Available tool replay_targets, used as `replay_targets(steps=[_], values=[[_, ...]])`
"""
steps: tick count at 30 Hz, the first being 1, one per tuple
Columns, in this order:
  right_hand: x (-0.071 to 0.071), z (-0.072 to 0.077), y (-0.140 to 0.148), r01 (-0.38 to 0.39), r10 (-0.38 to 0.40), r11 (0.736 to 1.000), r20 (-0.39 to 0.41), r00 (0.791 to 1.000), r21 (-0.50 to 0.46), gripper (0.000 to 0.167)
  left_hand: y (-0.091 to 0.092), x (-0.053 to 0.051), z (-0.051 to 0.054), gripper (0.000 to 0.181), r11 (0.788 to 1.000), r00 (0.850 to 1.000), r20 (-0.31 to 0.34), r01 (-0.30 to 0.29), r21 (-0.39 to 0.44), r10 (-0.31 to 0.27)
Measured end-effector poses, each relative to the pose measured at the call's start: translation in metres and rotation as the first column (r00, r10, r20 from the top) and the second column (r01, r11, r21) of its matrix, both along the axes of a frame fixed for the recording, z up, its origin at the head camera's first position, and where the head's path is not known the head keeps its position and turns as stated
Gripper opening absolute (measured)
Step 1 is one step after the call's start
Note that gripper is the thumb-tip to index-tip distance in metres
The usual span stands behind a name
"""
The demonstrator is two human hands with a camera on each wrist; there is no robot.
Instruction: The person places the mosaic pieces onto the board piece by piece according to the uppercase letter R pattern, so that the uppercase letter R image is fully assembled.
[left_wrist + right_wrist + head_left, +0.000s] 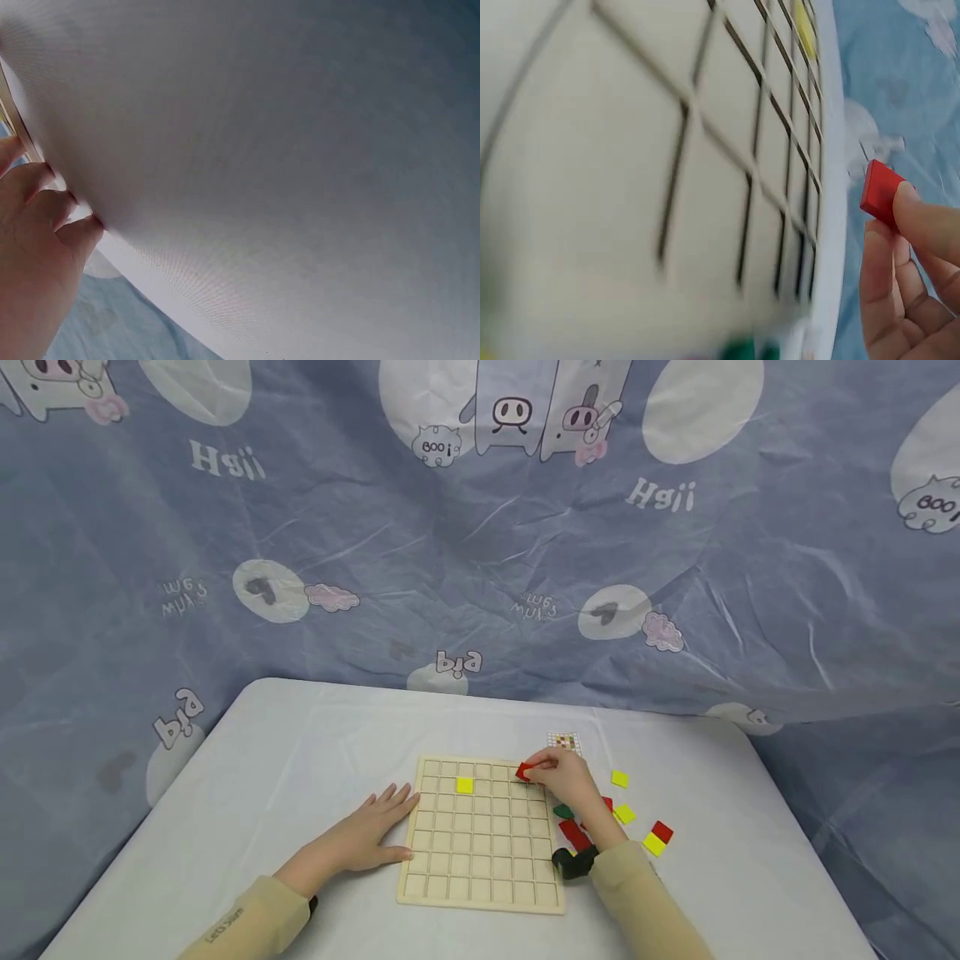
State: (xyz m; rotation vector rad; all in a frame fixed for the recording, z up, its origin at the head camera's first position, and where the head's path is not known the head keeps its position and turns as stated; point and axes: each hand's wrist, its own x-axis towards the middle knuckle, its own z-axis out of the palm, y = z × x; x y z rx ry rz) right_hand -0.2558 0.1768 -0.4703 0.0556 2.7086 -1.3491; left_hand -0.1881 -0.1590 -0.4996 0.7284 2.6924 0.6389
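Observation:
A wooden grid board [480,907] lies on the white table, with a yellow square tile [465,786] in one of its upper cells. My right hand [567,781] pinches a red square tile [522,771] between thumb and fingers over the board's far right corner. In the right wrist view the red tile [880,193] is tilted and held at its edge. My left hand [369,832] has its fingers spread, and the fingertips and thumb touch the board's left edge. The left wrist view shows that hand [37,247] beside a sliver of the board.
Right of the board lie loose tiles: a yellow tile [619,778], a red tile [662,832], another yellow tile [655,844] and a dark green piece [562,812]. The right forearm partly hides the pile. A small patterned card [564,742] lies behind the right hand. Patterned cloth [480,543] hangs behind the table.

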Motion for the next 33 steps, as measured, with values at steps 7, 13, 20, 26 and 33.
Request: replay_targets(steps=[7, 13, 20, 26, 33], values=[[0.003, -0.007, -0.036, -0.116, 0.116, 0.993, -0.053, 0.992, 0.003, 0.006, 0.001, 0.0, -0.005, 0.086, 1.0, 1.0, -0.012, -0.01, -0.015, 0.01], [0.002, -0.008, -0.053, -0.17, 0.176, 0.982, -0.084, 0.981, 0.082, 0.004, 0.002, 0.0, -0.005, 0.086, 1.0, 1.0, -0.016, -0.001, -0.009, 0.001], [0.001, -0.011, -0.059, -0.219, 0.238, 0.959, -0.087, 0.967, 0.181, 0.004, 0.003, 0.001, -0.003, 0.085, 1.0, 1.0, -0.015, -0.005, -0.008, 0.005], [0.001, -0.014, -0.063, -0.218, 0.248, 0.947, -0.104, 0.963, 0.237, 0.003, 0.002, 0.002, -0.002, 0.085, 1.0, 1.0, -0.02, -0.008, -0.013, 0.007], [0.002, -0.015, -0.064, -0.216, 0.241, 0.948, -0.082, 0.967, 0.233, 0.006, 0.003, 0.003, 0.001, 0.085, 1.0, 1.0, -0.011, -0.01, -0.017, 0.01]])
